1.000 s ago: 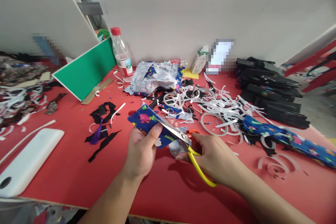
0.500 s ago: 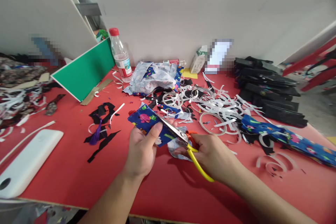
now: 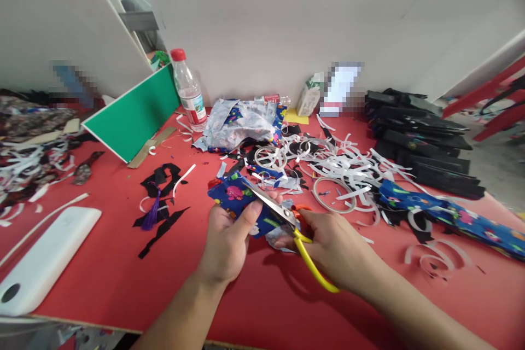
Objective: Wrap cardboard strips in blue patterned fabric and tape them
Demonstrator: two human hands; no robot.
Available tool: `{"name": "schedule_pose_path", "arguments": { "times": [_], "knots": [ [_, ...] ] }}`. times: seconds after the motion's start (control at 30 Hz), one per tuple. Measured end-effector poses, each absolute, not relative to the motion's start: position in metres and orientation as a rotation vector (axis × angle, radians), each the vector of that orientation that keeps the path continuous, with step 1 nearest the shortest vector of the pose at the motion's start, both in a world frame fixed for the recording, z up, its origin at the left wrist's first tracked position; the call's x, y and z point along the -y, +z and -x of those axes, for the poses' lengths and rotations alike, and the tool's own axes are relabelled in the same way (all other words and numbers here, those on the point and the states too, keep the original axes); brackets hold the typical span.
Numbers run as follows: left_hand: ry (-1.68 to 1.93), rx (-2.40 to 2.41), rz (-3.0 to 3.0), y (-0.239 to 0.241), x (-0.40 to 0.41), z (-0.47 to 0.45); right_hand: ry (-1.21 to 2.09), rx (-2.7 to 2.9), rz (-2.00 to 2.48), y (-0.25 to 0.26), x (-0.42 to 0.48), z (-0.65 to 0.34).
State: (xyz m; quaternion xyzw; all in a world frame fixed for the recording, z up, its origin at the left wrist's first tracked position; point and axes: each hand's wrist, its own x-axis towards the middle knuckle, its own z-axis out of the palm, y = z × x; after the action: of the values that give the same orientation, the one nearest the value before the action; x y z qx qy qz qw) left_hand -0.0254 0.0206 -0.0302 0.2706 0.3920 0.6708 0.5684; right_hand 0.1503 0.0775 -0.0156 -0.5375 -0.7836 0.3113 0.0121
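Observation:
My left hand (image 3: 230, 240) is closed on a piece of blue patterned fabric (image 3: 234, 192), thumb on top. In my right hand (image 3: 337, 240) are scissors (image 3: 283, 211) with yellow and orange handles. Their blades lie along the fabric's upper right edge, pointing up and left, close to my left thumb. The blades look nearly together. A pale piece of fabric (image 3: 279, 236) hangs beneath the blades by my right fingers. Just beyond lie white strips (image 3: 344, 167) and black scraps.
Behind stand a plastic bottle (image 3: 189, 93), crumpled patterned fabric (image 3: 241, 124) and a small carton (image 3: 310, 95). A green board (image 3: 135, 115) leans at left, above a white power bank (image 3: 49, 260). Black folded pieces (image 3: 422, 142) are stacked at right, near a long blue patterned strip (image 3: 455, 216).
My left hand and the fabric have shifted slightly right and down in view. The scissors stay at the fabric's edge, their yellow handle a little lower.

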Motion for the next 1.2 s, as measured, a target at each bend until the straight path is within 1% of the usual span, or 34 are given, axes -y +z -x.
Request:
{"name": "schedule_pose_path", "arguments": {
  "times": [0.37, 0.43, 0.53, 0.63, 0.93, 1.2],
  "knots": [
    [1.591, -0.832, -0.555, -0.025, -0.023, 0.024, 1.132, 2.249, 1.653, -0.02, -0.079, -0.153],
    [1.645, -0.832, -0.48, -0.024, -0.026, 0.028, 1.097, 2.177, 1.667, -0.02, -0.083, -0.155],
    [1.722, -0.855, -0.323, -0.024, -0.03, 0.033, 0.942, 2.119, 1.713, -0.019, -0.089, -0.159],
    [1.683, -0.891, -0.246, -0.022, -0.03, 0.036, 0.83, 2.139, 1.7, -0.019, -0.092, -0.161],
    [1.756, -0.9, -0.264, -0.021, -0.029, 0.039, 0.875, 2.446, 1.571, -0.017, -0.086, -0.158],
    [1.785, -0.921, -0.385, -0.023, -0.027, 0.04, 0.756, 2.505, 1.635, -0.014, -0.086, -0.157]
  ]
}}
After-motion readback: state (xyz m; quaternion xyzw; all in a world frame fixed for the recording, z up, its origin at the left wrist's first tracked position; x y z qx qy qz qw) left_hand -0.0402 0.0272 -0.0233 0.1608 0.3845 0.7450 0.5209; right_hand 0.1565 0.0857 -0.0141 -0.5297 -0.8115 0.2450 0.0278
